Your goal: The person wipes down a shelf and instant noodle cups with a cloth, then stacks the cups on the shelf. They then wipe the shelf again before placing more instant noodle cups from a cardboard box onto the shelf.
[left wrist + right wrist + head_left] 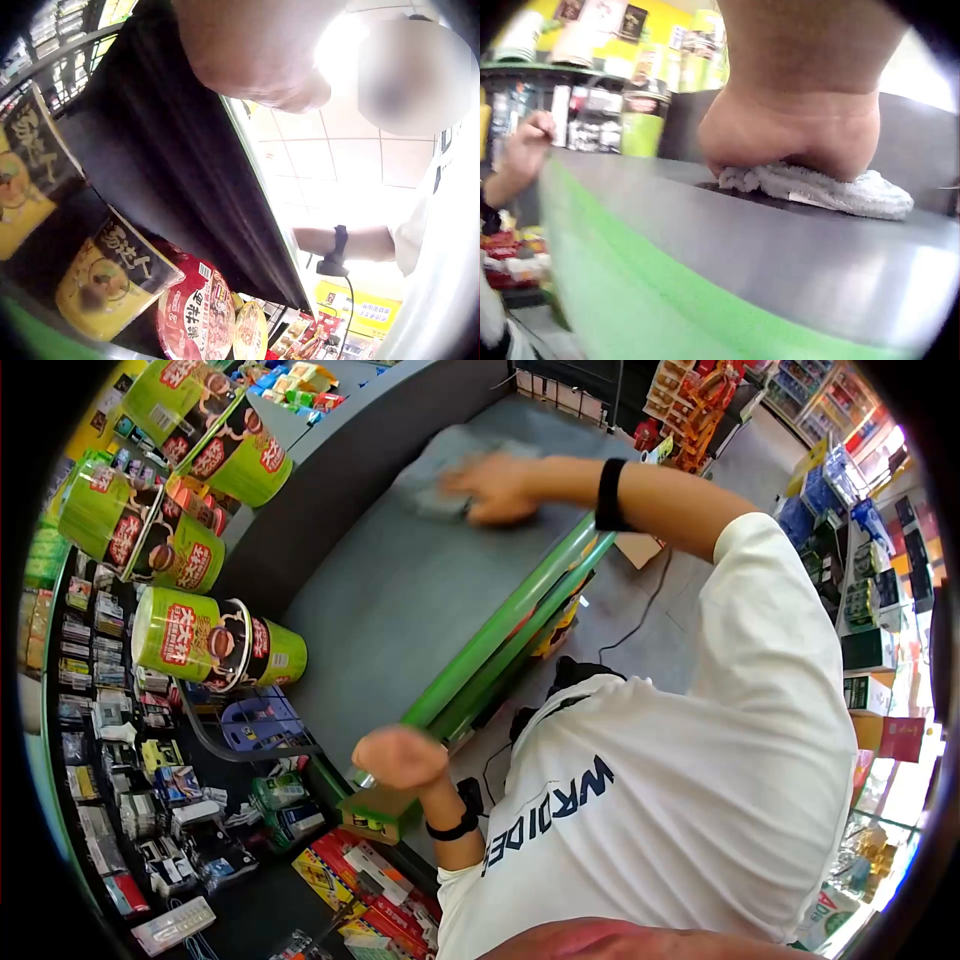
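Observation:
A grey cloth (432, 472) lies bunched on the dark grey counter (350, 575), toward its far end. My right hand (495, 485) presses down on top of it, blurred in the head view. From the right wrist, the heel of that hand (791, 135) rests over the fluffy cloth (832, 191), and its fingers are hidden. My left hand (402, 757) is at the near end of the counter by the green edge, its fingers loosely curled around nothing. In the left wrist view, this hand (255, 64) appears large and close above the counter's side.
Green instant-food tubs (185, 635) stand stacked along the counter's left side. Small packaged goods (150, 790) fill the rack below them. Yellow noodle cups (112, 277) and a red noodle bowl (196, 311) sit under the counter. A cable (650, 600) runs along the floor.

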Demonstrator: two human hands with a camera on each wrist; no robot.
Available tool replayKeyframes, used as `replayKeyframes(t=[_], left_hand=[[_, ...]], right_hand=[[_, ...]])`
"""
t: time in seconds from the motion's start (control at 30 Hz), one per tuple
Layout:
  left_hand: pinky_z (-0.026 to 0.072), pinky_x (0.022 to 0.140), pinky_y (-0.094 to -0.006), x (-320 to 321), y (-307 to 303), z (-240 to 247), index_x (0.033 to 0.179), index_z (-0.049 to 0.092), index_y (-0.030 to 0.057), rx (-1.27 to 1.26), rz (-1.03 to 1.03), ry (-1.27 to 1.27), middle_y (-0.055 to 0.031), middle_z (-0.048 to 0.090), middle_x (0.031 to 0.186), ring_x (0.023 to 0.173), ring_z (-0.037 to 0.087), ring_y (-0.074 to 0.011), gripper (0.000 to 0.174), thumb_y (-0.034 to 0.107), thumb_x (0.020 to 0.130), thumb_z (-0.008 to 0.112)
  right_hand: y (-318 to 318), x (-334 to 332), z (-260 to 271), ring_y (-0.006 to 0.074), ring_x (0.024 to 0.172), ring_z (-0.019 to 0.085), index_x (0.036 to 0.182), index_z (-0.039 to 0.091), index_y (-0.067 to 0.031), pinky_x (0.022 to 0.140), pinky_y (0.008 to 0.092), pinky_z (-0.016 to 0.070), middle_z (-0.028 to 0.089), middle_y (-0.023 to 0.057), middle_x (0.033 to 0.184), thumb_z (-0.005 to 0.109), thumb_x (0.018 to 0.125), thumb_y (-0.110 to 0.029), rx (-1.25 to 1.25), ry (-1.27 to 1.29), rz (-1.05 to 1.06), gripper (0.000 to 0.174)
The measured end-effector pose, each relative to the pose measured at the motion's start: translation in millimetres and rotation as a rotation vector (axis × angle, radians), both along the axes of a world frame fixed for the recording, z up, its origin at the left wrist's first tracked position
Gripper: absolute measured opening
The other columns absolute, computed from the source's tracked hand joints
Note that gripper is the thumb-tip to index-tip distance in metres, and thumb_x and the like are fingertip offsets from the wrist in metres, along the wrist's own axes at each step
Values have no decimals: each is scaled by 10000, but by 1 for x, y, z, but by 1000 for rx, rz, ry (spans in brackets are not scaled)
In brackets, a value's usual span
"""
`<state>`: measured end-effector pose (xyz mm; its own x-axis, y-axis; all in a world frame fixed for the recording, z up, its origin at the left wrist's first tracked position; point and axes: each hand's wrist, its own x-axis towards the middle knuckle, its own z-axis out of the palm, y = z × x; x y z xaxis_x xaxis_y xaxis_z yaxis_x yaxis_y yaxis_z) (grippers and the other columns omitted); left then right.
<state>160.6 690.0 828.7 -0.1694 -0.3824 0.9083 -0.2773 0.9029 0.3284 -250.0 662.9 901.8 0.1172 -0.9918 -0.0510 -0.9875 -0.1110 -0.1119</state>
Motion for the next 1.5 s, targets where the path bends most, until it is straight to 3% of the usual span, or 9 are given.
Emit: replayKeyframes(t=[0.17, 0.4, 0.53, 0.77, 0.83, 0.93, 1.1, 1.23, 1.5], left_hand=[[441, 692, -368, -7, -1, 7, 865, 586, 29, -48, 41, -71, -125, 501, 938, 836, 500, -260, 137, -40, 751, 556], [439, 702, -394, -10, -2, 5, 852, 585, 20, -2, 52, -75, -136, 521, 939, 819, 514, -275, 90, -18, 771, 574], [419, 723, -382, -16, 5, 14, 836, 600, 36, 9, 176, -86, -114, 529, 896, 839, 504, -284, 116, -22, 737, 578], [414, 732, -406, -22, 2, 12, 831, 590, 37, -7, 300, -109, -117, 553, 896, 843, 496, -310, 153, -59, 712, 583], [414, 735, -407, -24, 4, 14, 825, 589, 36, 10, 326, -93, -118, 553, 894, 843, 498, -310, 154, -62, 705, 580], [415, 742, -406, -25, 7, 12, 811, 590, 36, 38, 319, -73, -120, 553, 892, 845, 501, -312, 150, -58, 696, 572], [415, 748, -406, -25, 3, 7, 805, 597, 44, -31, 372, -150, -117, 547, 890, 845, 504, -304, 123, -32, 711, 575], [415, 752, -406, -23, 0, 5, 803, 600, 31, -26, 360, -170, -114, 543, 882, 851, 514, -300, 105, -24, 723, 562], [429, 760, -408, -21, 3, 7, 826, 605, 6, -6, 358, -225, -125, 543, 919, 857, 526, -290, 101, -8, 734, 566]], right_hand=[[23, -38, 3, 394, 1388, 368, 1474, 418, -142, 1114, 554, 322, 390, 114, 1536, 471, 893, -405, -37, 92, -463, 641], [65, 89, 12, 425, 1350, 431, 1329, 569, -32, 1087, 545, 370, 536, 209, 1400, 526, 856, -282, -162, -209, 387, 537], [46, 63, 66, 283, 800, 638, 1078, 668, 36, 752, 418, 513, 685, 210, 911, 565, 880, -310, 197, -707, 273, 411], [-3, -51, 171, 298, 1224, 511, 1150, 667, -86, 928, 417, 454, 603, 102, 1184, 623, 870, -508, -388, -1346, -417, 509], [-16, -71, 198, 171, 643, 558, 855, 680, -5, 620, 318, 440, 604, 35, 740, 523, 915, -247, -741, -1119, -106, 294], [-25, -59, 203, 350, 782, 647, 873, 663, 5, 702, 430, 486, 681, 167, 826, 537, 859, -197, -1323, -381, 53, 239], [-90, -79, 139, 388, 926, 660, 947, 718, -53, 848, 523, 493, 699, 201, 996, 486, 884, -231, -392, 421, 26, 300], [-136, -76, 90, 403, 1253, 540, 1225, 625, -63, 973, 673, 365, 588, 179, 1343, 557, 879, -583, -512, -170, -276, 628], [104, -5, 82, 345, 1147, 573, 1120, 663, -30, 967, 470, 481, 637, 154, 1182, 577, 921, -305, -645, -387, 540, 350]])
